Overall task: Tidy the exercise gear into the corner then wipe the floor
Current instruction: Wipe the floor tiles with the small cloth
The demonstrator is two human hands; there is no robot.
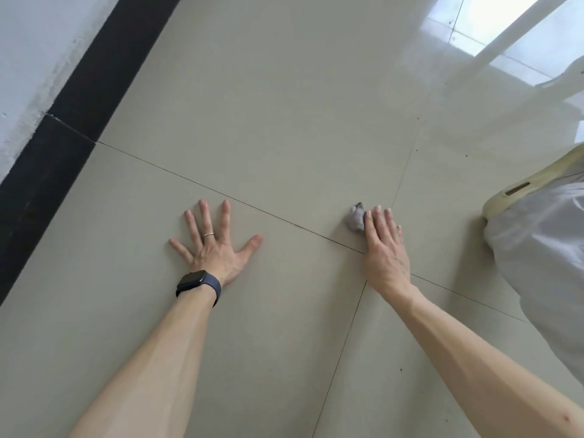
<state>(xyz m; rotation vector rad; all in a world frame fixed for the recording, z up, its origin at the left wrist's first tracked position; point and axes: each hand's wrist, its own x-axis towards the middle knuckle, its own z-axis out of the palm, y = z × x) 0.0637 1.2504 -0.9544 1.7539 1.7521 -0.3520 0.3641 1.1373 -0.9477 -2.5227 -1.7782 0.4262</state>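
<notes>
Wipe step: press bunched grey cloth (356,218) onto the floor (284,105), well off its dark-skirted left edge, under straight fingers of right hand (384,248), brace on empty, flat-splayed left hand (215,248), sweep overlapping strokes.

Two hands on tiled floor (284,105), one cloth (356,218).
Left hand (215,245) spread flat, ring (208,234) and watch (196,281) worn; right hand (384,248) presses grey cloth by tile joint (284,220).

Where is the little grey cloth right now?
In the head view, the grey cloth sits on the floor, right of centre, partly under the fingers of the right hand, just past a tile seam.
</notes>
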